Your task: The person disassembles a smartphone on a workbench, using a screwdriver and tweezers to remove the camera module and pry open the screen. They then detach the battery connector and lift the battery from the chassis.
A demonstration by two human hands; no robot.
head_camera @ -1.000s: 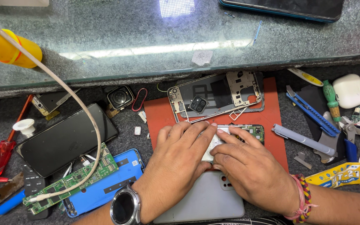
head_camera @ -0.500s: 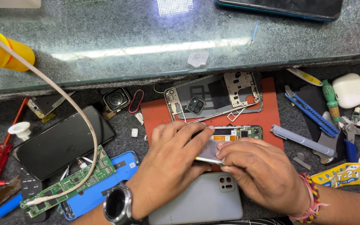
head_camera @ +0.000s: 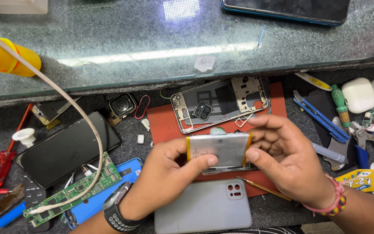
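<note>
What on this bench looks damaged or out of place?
The battery held between left hand and right hand is out of its phone. The opened phone frame lies askew on the red mat, its insides bare.

Left hand [head_camera: 165,173] – bare, its wrist wearing a dark watch [head_camera: 118,211] with a ribbed black strap. Right hand [head_camera: 288,162] – bare, its wrist carrying pink thread and multicoloured beaded bands [head_camera: 332,200]. No sleeves showing.
</note>
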